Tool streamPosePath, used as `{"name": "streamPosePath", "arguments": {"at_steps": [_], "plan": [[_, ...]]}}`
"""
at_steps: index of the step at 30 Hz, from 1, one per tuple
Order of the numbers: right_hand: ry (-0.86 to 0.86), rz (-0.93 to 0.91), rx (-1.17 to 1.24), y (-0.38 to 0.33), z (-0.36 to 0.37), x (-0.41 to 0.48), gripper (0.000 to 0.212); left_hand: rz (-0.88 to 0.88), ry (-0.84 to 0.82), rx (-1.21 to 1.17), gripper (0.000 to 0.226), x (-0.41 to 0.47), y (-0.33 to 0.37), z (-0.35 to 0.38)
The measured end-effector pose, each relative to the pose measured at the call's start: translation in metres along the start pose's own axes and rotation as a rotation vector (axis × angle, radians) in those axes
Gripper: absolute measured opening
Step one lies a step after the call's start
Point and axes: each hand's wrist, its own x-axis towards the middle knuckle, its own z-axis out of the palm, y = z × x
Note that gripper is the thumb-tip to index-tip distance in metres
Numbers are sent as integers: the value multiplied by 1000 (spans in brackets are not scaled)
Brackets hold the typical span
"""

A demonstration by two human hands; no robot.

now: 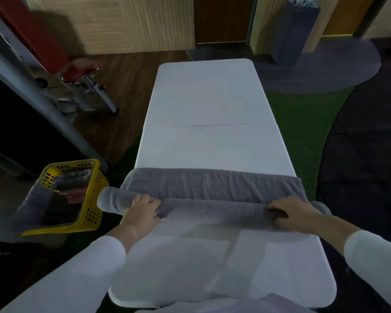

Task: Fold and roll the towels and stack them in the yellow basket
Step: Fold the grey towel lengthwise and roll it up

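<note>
**A:** Head view, entry one. Where is the task item lying?

**B:** The grey towel is lying crosswise on the white folding table, on the half nearer the person. Its near side is sitting in a tight roll, and its far side is lying flat as a folded band. Both ends are reaching past the table's left and right edges.

**A:** Hands?

**B:** The left hand is gripping the roll near the table's left edge, with its fingers curling over the top. The right hand is gripping the roll near the right edge, with its fingers curling down over it in the same way. Both are clamping on the towel and on nothing else. White sleeves are covering both forearms to just short of the wrists.

**A:** Basket?

**B:** The yellow basket is sitting off the table's left edge, below table height, and is appearing tilted in this view. I cannot tell what it is resting on. Inside it, grey rolled towels are lying toward the far wall, with a pink towel just beside them. Another grey cloth is draping over the basket's left rim.

**A:** Surroundings?

**B:** A red-padded exercise machine is standing on the wood floor, well beyond the table's far left corner. Green turf is running along the table's right edge.
</note>
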Motion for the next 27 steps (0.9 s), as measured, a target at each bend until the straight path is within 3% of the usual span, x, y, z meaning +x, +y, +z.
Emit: {"name": "streamPosePath", "arguments": {"at_steps": [2, 7, 10, 12, 16, 19, 21, 23, 25, 27], "plan": [[43, 55, 4, 4, 9, -9, 27, 24, -4, -12, 47, -2, 5, 1], [539, 295, 19, 3, 39, -20, 36, 2, 123, 127, 39, -8, 19, -9], [430, 295, 74, -2, 44, -14, 45, -106, 269, 90, 39, -5, 27, -18], [383, 277, 79, -5, 47, -10, 43, -56, 331, 40, 42, -2, 30, -17], [584, 396, -3, -2, 46, -7, 25, 23, 150, 99, 62, -2, 29, -3], [607, 400, 96, -6, 29, -1, 21, 12, 144, 119, 62, 0, 24, 0], [535, 284, 169, -6, 27, 0, 27, 21, 114, 99, 56, 4, 21, -6], [437, 173, 68, -2, 29, -7, 45, 29, 122, 131, 52, 5, 17, -12], [345, 126, -79, 5, 30, -13, 64, 12, 250, 160, 46, 4, 16, -14], [299, 132, -147, 10, 24, -10, 64, -7, 347, 58, 37, 5, 18, -13]]}}
